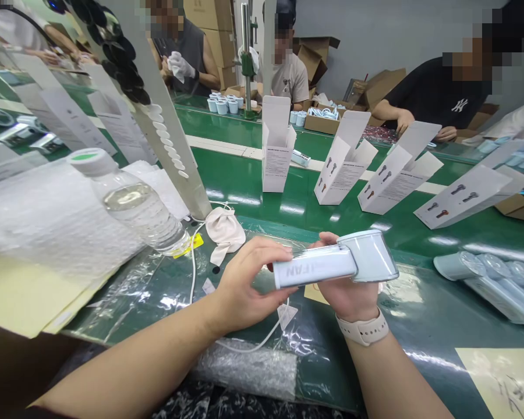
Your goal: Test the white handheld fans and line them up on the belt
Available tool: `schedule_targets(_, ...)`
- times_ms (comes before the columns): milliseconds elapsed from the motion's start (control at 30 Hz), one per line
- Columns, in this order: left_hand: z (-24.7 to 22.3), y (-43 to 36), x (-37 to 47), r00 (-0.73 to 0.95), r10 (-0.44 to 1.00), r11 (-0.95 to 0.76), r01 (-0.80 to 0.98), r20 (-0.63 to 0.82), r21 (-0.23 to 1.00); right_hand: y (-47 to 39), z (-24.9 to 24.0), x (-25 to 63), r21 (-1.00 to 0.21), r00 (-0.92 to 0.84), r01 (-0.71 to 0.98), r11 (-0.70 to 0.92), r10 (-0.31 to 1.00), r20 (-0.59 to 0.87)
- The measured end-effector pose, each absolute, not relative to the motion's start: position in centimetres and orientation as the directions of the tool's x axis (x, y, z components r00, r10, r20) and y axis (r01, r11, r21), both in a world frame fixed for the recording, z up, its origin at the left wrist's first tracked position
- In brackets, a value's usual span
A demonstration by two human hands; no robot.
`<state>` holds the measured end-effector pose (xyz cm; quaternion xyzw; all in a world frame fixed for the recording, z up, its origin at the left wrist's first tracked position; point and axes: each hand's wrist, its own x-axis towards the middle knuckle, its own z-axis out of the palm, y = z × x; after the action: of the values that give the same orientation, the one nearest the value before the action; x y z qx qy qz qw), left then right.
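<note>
A light-blue handheld fan [317, 266] in a clear plastic cover lies sideways between my two hands, above the green bench top. The letters "FAN" show on its handle. My left hand [253, 279] grips the handle end, thumb below and fingers above. Under the handle and head, my right hand [347, 294] holds the fan from beneath; part of its fingers is hidden behind it. A pale watch band [364, 327] circles my right wrist. More light-blue fans [498, 285] lie in a row to the right of my hands.
Several open white boxes [276, 148] stand on the green conveyor belt [227, 174] ahead. A water bottle [135, 201] and bubble wrap [48, 203] are at left, near a slanted metal post [174, 139]. A cloth [225, 233] and white cable [194, 273] lie nearby. Co-workers sit across the belt.
</note>
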<state>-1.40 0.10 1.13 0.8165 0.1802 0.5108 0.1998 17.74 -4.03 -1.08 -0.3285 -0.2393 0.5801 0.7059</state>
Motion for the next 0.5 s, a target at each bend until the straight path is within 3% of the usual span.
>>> schedule_targets(267, 0.97, -0.08, -1.25, 0.44, 0.803, -0.465, 0.038, 0.403, 0.884, -3.94, -0.78, 17.34, -0.742, 0.254, -0.653, 0.151, 0.967, -0.027)
schedule_targets(500, 0.8, -0.13, -1.14, 0.504, 0.813, -0.31, -0.052, 0.293, 0.949, -3.85, -0.51, 16.98, -0.721, 0.278, -0.682, 0.119, 0.955, -0.105)
